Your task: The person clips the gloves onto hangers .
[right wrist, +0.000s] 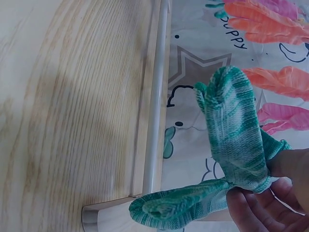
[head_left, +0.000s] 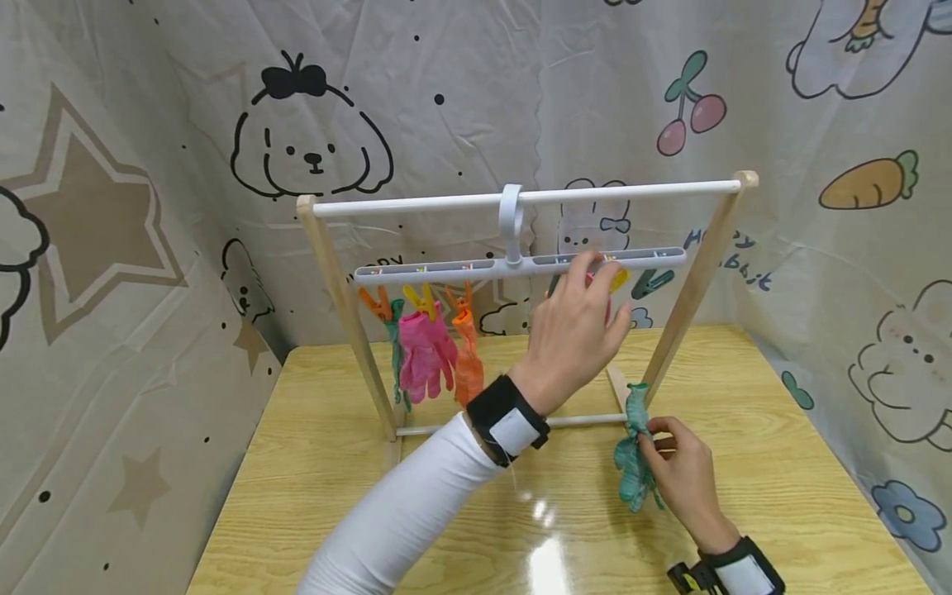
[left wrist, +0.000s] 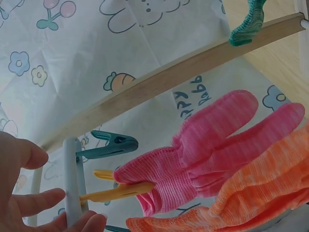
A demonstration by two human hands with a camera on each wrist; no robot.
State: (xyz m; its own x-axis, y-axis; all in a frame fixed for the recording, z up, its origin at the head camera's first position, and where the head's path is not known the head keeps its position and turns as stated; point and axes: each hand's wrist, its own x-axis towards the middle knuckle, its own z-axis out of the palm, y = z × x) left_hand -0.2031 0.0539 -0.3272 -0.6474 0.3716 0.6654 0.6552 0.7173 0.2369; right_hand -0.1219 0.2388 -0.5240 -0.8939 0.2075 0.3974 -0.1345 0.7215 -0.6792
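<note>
A small teal-and-white knitted glove hangs from my right hand, pinched between thumb and fingers; the right wrist view shows the glove close up. My left hand is up at the grey hanger bar, its fingers touching the bar and the thumb standing apart. Beside that hand, a yellow clothespin clips a pink glove by the cuff, with an orange glove next to it. A bare teal clothespin hangs near the bar's right end.
At the bar's left, clothespins hold a teal glove, a pink glove and an orange glove. The hanger hooks over the white rod of a wooden stand on the table. Printed cloth forms the backdrop.
</note>
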